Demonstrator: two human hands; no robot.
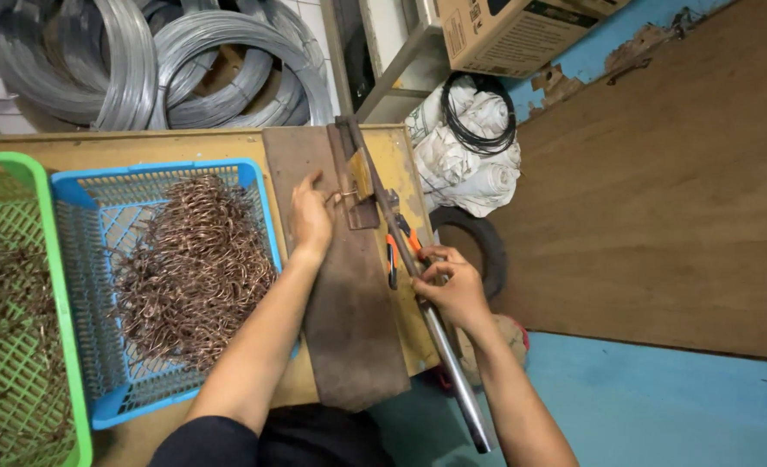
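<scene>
My left hand (311, 216) rests on a rusty metal plate (349, 320) and pinches a small copper wire piece (345, 195) against the bending jig (359, 195) at the plate's far end. My right hand (452, 285) grips the long steel lever bar (426, 303) that runs from the jig towards me, near an orange-handled tool (392, 255) lying beside the plate. Both sit on a worn yellow wooden bench (401, 164).
A blue plastic basket (76, 186) with several bent copper wire pieces stands left of the plate; a green basket (50, 259) lies further left. Coils of grey wire (219, 60) are behind the bench. White sacks (478, 164), a tyre (487, 251) and a cardboard box (504, 35) are right.
</scene>
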